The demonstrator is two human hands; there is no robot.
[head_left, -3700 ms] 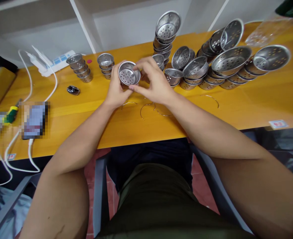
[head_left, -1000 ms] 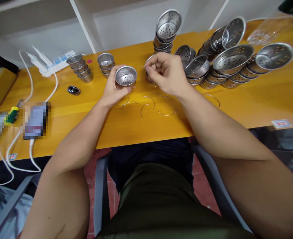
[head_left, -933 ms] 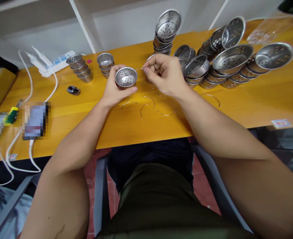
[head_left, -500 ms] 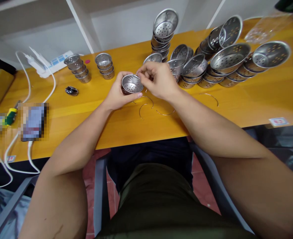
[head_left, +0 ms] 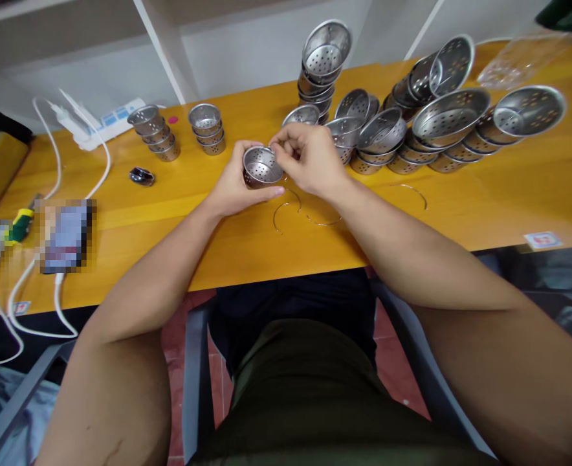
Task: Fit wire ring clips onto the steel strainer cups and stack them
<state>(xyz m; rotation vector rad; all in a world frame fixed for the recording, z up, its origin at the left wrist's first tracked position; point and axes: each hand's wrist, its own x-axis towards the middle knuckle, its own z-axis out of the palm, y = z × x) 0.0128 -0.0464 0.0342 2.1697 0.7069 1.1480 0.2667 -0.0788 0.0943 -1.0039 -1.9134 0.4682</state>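
Note:
A small perforated metal cup (head_left: 263,166) is gripped around its left side by my left hand (head_left: 233,184), the thumb stretched out below it. At the cup's right rim, the fingers of my right hand (head_left: 308,155) are pinched together; what sits between them, if anything, is too small to make out. Thin curved wires lie on the table below my hands: one curved wire (head_left: 275,219), another wire (head_left: 322,224) by my right wrist, and a further wire (head_left: 415,189) to the right of my forearm.
Stacks of perforated metal cups (head_left: 451,116) crowd the right back, beside a tall stack (head_left: 325,55). Two short stacks (head_left: 206,126) stand at the left back. A power strip (head_left: 106,126), a dark shiny object (head_left: 142,176), a phone (head_left: 66,239) and white cables lie left.
My left hand has shifted slightly right with the cup, and its thumb now stands a little away from the cup. My right hand stays pinched at the rim.

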